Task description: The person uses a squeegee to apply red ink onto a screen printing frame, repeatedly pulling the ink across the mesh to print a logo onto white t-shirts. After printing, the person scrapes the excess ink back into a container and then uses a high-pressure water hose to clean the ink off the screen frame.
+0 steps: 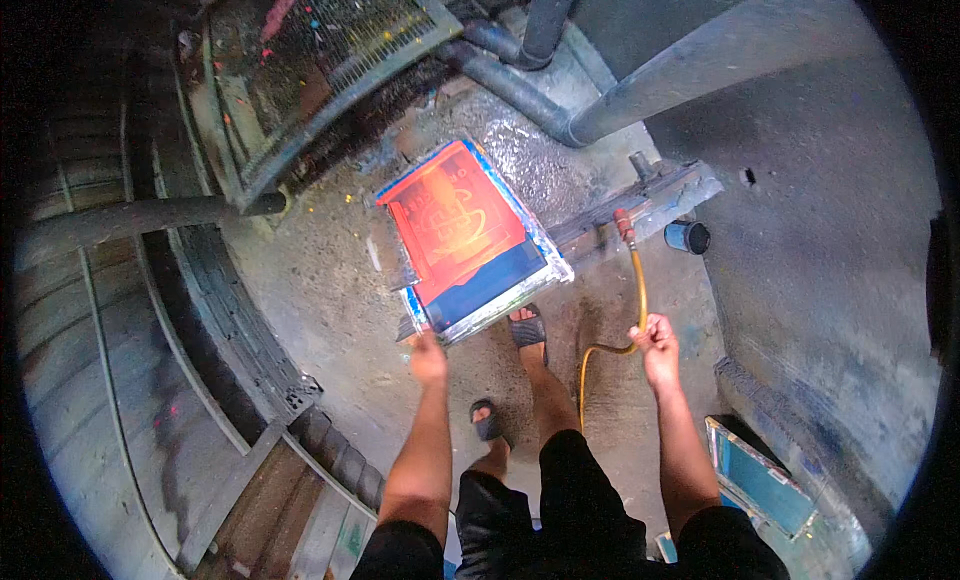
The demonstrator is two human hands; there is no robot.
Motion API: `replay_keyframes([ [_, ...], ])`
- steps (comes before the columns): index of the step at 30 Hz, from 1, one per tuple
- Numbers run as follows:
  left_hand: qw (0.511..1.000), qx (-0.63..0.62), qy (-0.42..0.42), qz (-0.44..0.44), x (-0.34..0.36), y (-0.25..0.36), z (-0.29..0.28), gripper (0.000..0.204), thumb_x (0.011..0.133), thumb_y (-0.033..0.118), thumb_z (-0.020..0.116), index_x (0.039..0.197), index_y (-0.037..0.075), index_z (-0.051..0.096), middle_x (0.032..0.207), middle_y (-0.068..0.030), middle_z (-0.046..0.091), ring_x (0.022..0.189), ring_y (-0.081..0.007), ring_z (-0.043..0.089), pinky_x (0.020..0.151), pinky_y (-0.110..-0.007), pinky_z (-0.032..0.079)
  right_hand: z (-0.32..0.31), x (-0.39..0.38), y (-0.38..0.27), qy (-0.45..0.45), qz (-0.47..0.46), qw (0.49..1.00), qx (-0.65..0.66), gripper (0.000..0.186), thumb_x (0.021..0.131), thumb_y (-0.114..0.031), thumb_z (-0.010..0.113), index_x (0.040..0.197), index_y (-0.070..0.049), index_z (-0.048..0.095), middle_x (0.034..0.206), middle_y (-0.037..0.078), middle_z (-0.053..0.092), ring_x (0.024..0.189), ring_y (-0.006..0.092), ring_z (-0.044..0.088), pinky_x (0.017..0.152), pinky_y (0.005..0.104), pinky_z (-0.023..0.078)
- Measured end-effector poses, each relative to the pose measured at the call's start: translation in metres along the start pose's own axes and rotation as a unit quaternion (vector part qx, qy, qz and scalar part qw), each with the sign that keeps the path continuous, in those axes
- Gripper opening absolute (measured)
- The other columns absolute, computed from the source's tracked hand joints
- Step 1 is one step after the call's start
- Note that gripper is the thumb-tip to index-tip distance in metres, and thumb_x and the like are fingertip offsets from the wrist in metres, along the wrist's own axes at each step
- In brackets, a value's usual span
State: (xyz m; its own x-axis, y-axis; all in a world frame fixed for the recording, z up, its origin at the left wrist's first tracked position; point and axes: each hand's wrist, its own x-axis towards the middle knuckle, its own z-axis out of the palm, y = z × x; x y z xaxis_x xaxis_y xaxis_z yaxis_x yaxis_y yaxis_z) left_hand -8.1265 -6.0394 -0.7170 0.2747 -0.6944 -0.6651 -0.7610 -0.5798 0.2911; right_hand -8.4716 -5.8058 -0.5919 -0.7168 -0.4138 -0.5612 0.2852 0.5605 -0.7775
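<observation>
A rectangular screen-printing frame (478, 315) tilts in front of me, its rim white with blue patches. Orange-red covers most of its mesh, with a paler design in it, and a dark blue band runs along the near end. At the frame's near left corner, my left hand (428, 360) is closed on the edge. My right hand (657, 346) is wrapped round a yellow hose (641, 280), off to the right of the frame. The hose ends in a reddish nozzle (624, 224) pointing away from me; below the hand it loops toward the floor.
A raised ledge (680, 190) crosses behind the nozzle, with a dark blue can (687, 237) beside it. Grey pipes (515, 90) and a metal grate (385, 45) are at the back. Teal-meshed frames (765, 480) lean at the lower right. Curved slats (100, 380) line the left.
</observation>
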Motion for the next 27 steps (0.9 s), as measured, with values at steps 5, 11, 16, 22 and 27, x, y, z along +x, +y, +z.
replay_keyframes([
  [5,0.880,-0.192,-0.407,0.153,-0.195,0.081,0.009,0.072,0.103,0.066,0.045,0.124,0.000,0.065,0.112,-0.0156,0.073,0.105,-0.0275,0.067,0.099,-0.041,0.049,0.025,-0.118,-0.010,0.006,-0.071,0.997,-0.004,0.023,0.093,-0.005,0.074,0.113,-0.006,0.062,0.094,-0.004,0.058,0.086,0.0073,0.053,0.077,0.0231,0.046],
  [11,0.810,-0.419,-0.410,0.006,-0.309,0.101,-0.056,0.052,0.100,0.062,0.058,0.098,0.010,0.058,0.068,0.0021,0.049,0.057,-0.0128,0.052,0.055,-0.029,0.045,0.002,-0.262,-0.029,-0.030,-0.183,0.964,-0.191,0.044,0.092,-0.019,0.079,0.131,-0.004,0.064,0.120,0.013,0.072,0.108,0.0232,0.069,0.093,0.0361,0.054],
  [16,0.834,-0.388,-0.393,0.004,-0.350,0.068,-0.109,0.054,0.094,0.067,0.063,0.088,0.014,0.053,0.059,0.0086,0.036,0.048,-0.0079,0.034,0.046,-0.027,0.027,-0.217,-0.398,0.024,0.170,-0.022,0.976,-0.131,0.043,0.095,-0.021,0.074,0.131,-0.001,0.064,0.118,0.012,0.074,0.104,0.0209,0.071,0.096,0.0366,0.055],
  [22,0.801,-0.399,-0.444,0.057,-0.264,-0.028,-0.089,0.094,0.090,0.074,0.056,0.147,0.005,0.027,0.099,-0.0094,0.060,0.058,-0.0128,0.051,0.054,-0.031,0.047,-0.520,-0.601,-0.038,0.595,-0.109,0.727,-0.327,0.030,0.099,-0.033,0.065,0.104,-0.004,0.072,0.091,0.017,0.072,0.085,0.0317,0.071,0.076,0.0399,0.055],
  [27,0.817,-0.403,-0.413,-0.015,-0.329,-0.003,-0.078,0.071,0.097,0.080,0.030,0.055,0.024,0.044,0.043,0.0066,0.037,0.035,-0.0126,0.029,0.034,-0.032,0.029,-0.708,-0.761,-0.111,0.803,-0.184,0.477,-0.307,0.027,0.097,-0.031,0.070,0.102,-0.004,0.073,0.087,0.014,0.073,0.078,0.0232,0.071,0.073,0.0347,0.055],
])
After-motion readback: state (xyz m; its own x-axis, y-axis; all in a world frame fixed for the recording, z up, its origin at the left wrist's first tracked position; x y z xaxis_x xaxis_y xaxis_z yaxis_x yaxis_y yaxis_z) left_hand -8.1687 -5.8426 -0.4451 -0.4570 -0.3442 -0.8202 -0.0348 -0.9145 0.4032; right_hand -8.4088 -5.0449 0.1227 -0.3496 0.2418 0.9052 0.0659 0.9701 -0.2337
